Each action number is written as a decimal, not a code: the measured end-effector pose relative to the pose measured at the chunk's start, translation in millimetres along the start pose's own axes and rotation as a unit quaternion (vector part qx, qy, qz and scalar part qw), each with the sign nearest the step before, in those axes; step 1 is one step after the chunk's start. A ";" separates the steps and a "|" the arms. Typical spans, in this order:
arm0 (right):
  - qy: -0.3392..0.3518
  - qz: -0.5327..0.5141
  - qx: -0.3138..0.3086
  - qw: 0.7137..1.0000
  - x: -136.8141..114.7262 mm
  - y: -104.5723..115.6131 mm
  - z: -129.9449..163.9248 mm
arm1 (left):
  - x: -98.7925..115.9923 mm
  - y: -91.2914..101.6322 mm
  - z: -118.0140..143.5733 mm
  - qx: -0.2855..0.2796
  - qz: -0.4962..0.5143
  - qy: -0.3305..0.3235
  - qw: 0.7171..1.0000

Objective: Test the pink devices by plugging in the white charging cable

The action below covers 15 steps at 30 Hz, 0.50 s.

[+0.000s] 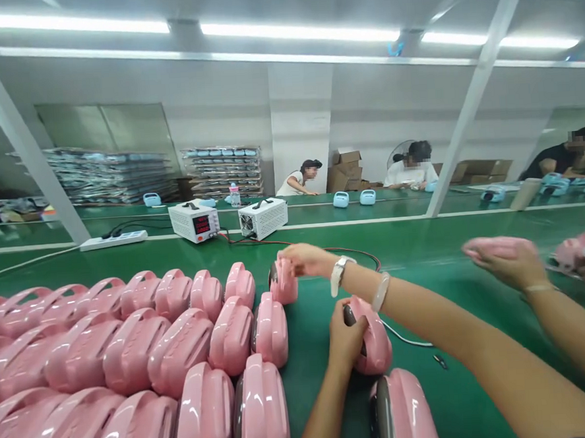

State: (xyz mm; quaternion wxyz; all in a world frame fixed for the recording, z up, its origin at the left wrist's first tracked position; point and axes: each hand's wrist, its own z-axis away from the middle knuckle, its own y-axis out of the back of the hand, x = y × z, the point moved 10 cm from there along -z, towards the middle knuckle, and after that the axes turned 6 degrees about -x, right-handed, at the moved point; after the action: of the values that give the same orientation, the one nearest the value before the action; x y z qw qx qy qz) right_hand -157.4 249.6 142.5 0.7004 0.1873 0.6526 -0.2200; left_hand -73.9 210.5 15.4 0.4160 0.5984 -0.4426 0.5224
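Note:
My right hand (302,261), its wrist wearing a white watch and a bracelet, stretches leftward and grips a glossy pink handled unit (287,285) with a dark face by its top. That unit is at the right end of the back row. Closer in, my left hand (346,334) has its fingers wrapped round another pink handled unit (375,343), thumb near its dark face. One more unit (408,410) sits at the bottom, to the right of my left forearm. Several matching pink units (182,351) stand in rows on the left.
At right, a co-worker's hand (516,268) holds a pink part (502,246). Two white power supplies (193,222) and a power strip (115,240) stand along the green table's (215,249) back edge. A white cable (406,336) and small dark clip (440,362) lie beyond my left hand.

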 end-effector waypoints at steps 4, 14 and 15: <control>0.067 -0.038 0.056 0.996 -48.3 48.5 46.8 | 0.8 -0.1 -1.0 -0.001 -0.007 -0.003 1.000; 0.045 0.011 0.117 0.992 -26.5 114.6 253.7 | 3.6 -1.0 -6.5 0.003 0.001 -0.022 1.000; 0.007 -0.012 0.116 0.993 -2.3 115.7 264.1 | 4.6 -0.5 -7.2 0.006 0.001 -0.026 1.000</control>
State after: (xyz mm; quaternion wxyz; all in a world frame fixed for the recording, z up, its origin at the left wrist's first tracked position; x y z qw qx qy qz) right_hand 126.1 201.0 162.5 0.6665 0.2613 0.6298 -0.3014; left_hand -75.0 217.1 20.7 0.4000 0.6138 -0.4507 0.5100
